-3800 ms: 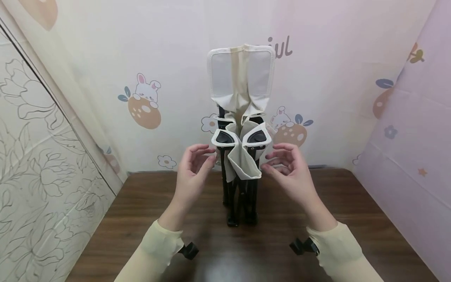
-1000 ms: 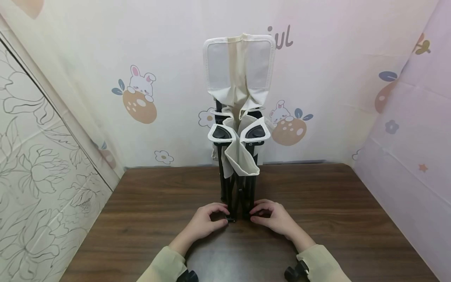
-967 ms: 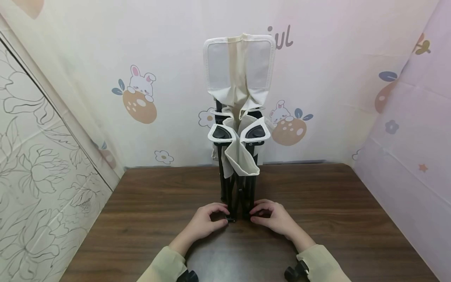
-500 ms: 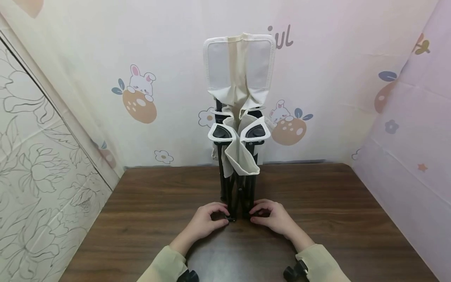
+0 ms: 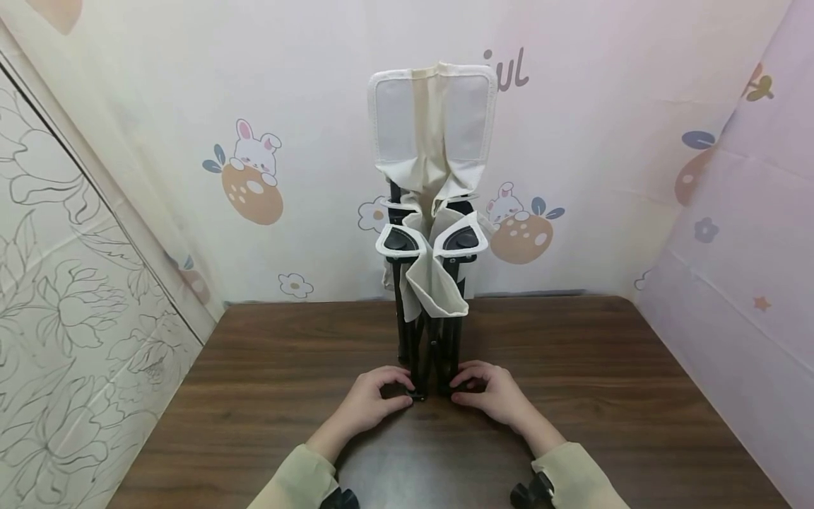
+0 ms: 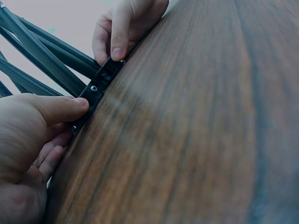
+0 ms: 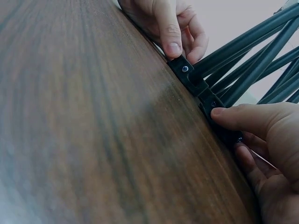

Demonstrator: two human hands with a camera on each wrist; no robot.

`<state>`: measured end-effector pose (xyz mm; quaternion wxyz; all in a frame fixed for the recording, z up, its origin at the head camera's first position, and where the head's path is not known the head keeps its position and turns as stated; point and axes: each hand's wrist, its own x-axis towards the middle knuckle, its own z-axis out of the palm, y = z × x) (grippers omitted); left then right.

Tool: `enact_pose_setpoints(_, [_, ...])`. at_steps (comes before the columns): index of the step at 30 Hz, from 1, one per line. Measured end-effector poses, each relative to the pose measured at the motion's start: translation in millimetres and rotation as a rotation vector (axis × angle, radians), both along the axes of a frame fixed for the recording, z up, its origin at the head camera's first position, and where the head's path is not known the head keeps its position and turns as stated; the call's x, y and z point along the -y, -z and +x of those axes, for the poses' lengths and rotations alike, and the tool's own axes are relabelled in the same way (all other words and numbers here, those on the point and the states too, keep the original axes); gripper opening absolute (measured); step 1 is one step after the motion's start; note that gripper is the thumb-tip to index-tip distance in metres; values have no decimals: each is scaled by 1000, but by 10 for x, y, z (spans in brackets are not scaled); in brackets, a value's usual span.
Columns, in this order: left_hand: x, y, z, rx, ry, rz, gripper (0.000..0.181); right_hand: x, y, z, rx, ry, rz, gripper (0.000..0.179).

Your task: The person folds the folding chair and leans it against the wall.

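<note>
A folded camping chair (image 5: 431,283) with cream fabric and black legs stands upright on the wooden table (image 5: 286,339). Low at its front, my left hand (image 5: 375,399) pinches the left black foot (image 6: 93,91) between thumb and fingers. Opposite it, my right hand (image 5: 490,391) pinches the right foot (image 7: 223,122) in the same way. Both wrist views show the two feet side by side, down on the tabletop, with thumbs in front. Some of the fingers are hidden behind the feet. Dark leg tubes (image 7: 254,42) fan upward from there.
A pale curtain (image 5: 318,141) with rabbit prints hangs right behind the table. Another printed sheet (image 5: 718,247) closes the right side, and a flower-patterned panel (image 5: 70,318) the left. Black wrist cameras (image 5: 340,499) sit at the sleeves.
Since the oldest frame, both hands have come down from beside the fabric seat to the feet and taken hold there. Over the last second they stay still, and the chair remains folded.
</note>
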<state>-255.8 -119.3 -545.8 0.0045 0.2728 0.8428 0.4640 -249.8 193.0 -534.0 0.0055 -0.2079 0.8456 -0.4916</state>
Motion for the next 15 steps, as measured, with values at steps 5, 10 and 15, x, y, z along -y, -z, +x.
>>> enact_pose_setpoints(5, [-1, 3, -5, -8, 3, -1, 15, 1, 6, -1, -14, 7, 12, 15])
enact_pose_setpoints(10, [0, 1, -9, -19, 14, -9, 14, -7, 13, -14, -25, 9, 22, 15])
enact_pose_setpoints(15, [10, -2, -10, -10, 9, -20, 13, 12, 27, -23, -19, 17, 34, 14])
